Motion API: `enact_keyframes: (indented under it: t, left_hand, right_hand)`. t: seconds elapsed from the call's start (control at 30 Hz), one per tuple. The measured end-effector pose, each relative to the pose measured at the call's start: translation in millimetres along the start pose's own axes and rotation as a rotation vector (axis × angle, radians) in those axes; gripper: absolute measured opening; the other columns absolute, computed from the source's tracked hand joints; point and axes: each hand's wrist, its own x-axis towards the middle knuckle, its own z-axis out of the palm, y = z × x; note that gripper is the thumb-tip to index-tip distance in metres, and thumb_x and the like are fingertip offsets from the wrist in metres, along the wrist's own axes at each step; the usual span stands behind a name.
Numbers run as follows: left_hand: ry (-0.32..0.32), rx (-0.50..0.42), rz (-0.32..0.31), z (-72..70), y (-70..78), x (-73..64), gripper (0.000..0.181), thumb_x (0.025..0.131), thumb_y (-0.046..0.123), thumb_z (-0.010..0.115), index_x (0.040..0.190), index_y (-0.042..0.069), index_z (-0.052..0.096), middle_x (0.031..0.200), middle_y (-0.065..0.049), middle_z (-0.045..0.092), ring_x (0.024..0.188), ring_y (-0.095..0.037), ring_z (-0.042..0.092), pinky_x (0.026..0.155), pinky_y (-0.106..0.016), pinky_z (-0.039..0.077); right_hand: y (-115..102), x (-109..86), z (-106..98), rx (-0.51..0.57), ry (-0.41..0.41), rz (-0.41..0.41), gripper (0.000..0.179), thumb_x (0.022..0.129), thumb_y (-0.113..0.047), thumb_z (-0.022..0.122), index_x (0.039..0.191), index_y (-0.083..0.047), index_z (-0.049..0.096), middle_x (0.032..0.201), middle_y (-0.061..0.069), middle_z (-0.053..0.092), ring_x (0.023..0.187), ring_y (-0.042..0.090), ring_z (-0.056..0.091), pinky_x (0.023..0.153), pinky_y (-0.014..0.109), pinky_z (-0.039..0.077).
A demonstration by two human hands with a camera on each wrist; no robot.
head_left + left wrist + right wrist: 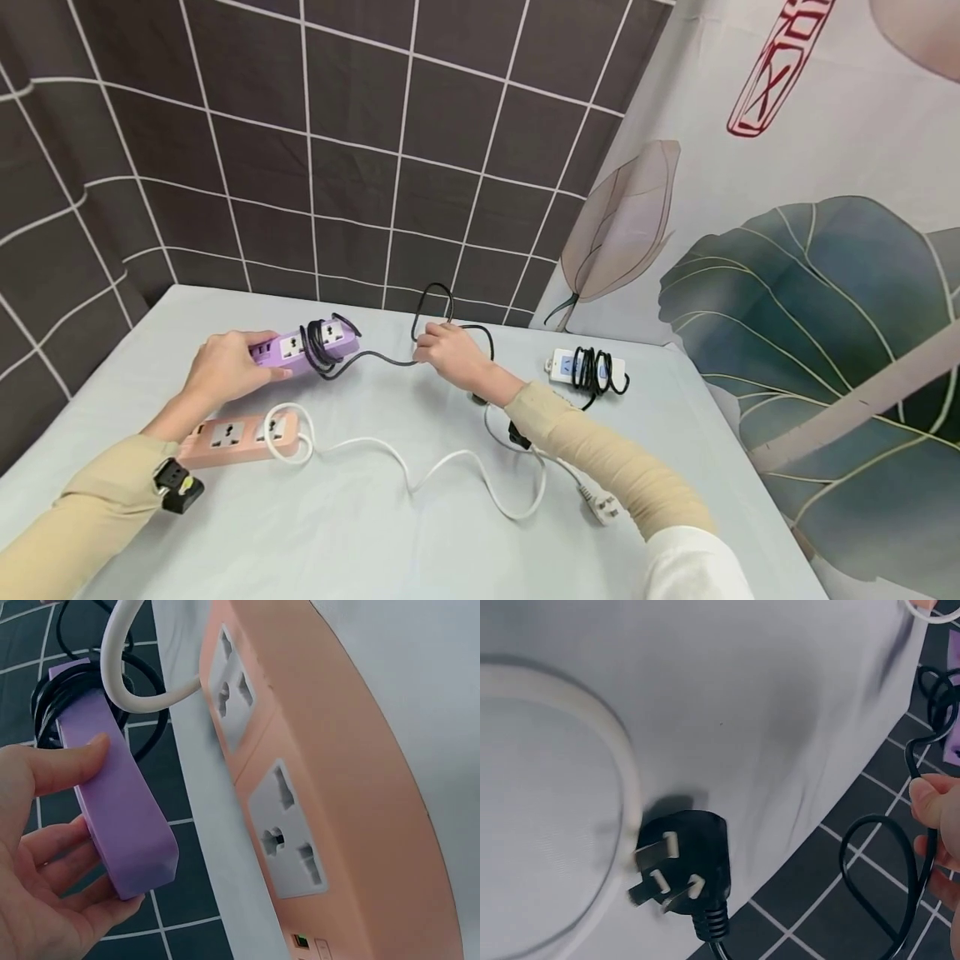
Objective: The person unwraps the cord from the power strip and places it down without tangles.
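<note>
Purple power strip (295, 347) sits toward the table's far left in the head view, its left end gripped by the left hand (228, 367) and black cord (318, 343) looped around its other end. The right hand (453, 354) holds that cord farther along. Those loops look loose, so uneven tension could let them slip off the end. White cord (487, 487) from the orange power strip (250, 433) passes near the right forearm, which could snag it.

Left wrist view: the thumb presses the purple side, with fingers around the end; held there only, the strip could twist under a sharp tug.

Right wrist view: thumb and fingers pinch the black cord beside an open bend, which might tighten into a kink. The black plug (686, 862) lies against or just beside the white cord; its prongs could catch it if dragged.
</note>
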Motion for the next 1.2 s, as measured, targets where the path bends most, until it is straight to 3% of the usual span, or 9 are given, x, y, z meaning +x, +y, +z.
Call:
enact_keyframes:
  t: [0.17, 0.4, 0.7, 0.97, 1.07, 1.2]
  left_hand:
    - [-0.011, -0.011, 0.013, -0.7, 4.0, -0.3, 0.068, 0.070, 0.031, 0.081, 0.125, -0.004, 0.060, 0.102, -0.031, 0.067, 0.079, -0.033, 0.058, 0.061, -0.030, 0.036]
    - [-0.022, -0.018, 0.018, -0.6, 8.6, -0.4, 0.068, 0.070, 0.032, 0.081, 0.125, -0.003, 0.060, 0.101, -0.029, 0.068, 0.079, -0.033, 0.058, 0.061, -0.030, 0.036]
    - [-0.020, -0.032, 0.031, -2.0, 16.9, 0.0, 0.067, 0.069, 0.031, 0.082, 0.124, -0.001, 0.062, 0.098, -0.027, 0.069, 0.077, -0.031, 0.058, 0.060, -0.029, 0.036]
    - [-0.013, -0.038, 0.040, -3.5, 21.8, -0.4, 0.065, 0.069, 0.029, 0.081, 0.124, -0.001, 0.062, 0.099, -0.026, 0.069, 0.078, -0.030, 0.058, 0.061, -0.029, 0.036]
    - [-0.012, -0.046, 0.035, -4.3, 23.4, -1.4, 0.065, 0.069, 0.029, 0.081, 0.124, -0.001, 0.062, 0.099, -0.027, 0.069, 0.078, -0.030, 0.058, 0.061, -0.029, 0.036]
    - [-0.016, -0.053, 0.030, -4.7, 25.0, -2.4, 0.066, 0.069, 0.029, 0.082, 0.124, -0.001, 0.062, 0.099, -0.027, 0.069, 0.078, -0.030, 0.058, 0.061, -0.029, 0.036]
  right_hand:
    - [5, -1.8, 7, -0.005, -0.026, 0.047, 0.020, 0.086, -0.005, 0.063, 0.083, -0.020, 0.075, 0.085, -0.007, 0.070, 0.084, 0.012, 0.058, 0.078, 0.026, 0.049]
    - [12, 2.5, 18, -0.011, -0.034, 0.105, 0.022, 0.085, -0.003, 0.063, 0.081, -0.020, 0.076, 0.082, -0.005, 0.070, 0.082, 0.013, 0.058, 0.068, 0.025, 0.047]
    - [22, 5.6, 31, 0.047, -0.118, 0.278, 0.013, 0.084, -0.010, 0.069, 0.092, -0.019, 0.076, 0.091, -0.003, 0.073, 0.087, 0.017, 0.060, 0.074, 0.029, 0.050]
    - [18, 13.4, 38, 0.109, -0.200, 0.299, 0.017, 0.084, -0.009, 0.066, 0.097, -0.016, 0.074, 0.094, -0.002, 0.072, 0.088, 0.018, 0.059, 0.076, 0.030, 0.050]
    - [13, 16.5, 35, 0.147, -0.189, 0.297, 0.022, 0.084, -0.015, 0.070, 0.106, -0.016, 0.072, 0.102, -0.002, 0.072, 0.094, 0.018, 0.059, 0.083, 0.029, 0.050]
    - [6, 22.2, 29, 0.220, -0.076, 0.285, 0.033, 0.086, -0.027, 0.071, 0.117, -0.015, 0.067, 0.112, 0.000, 0.069, 0.102, 0.017, 0.059, 0.087, 0.029, 0.050]
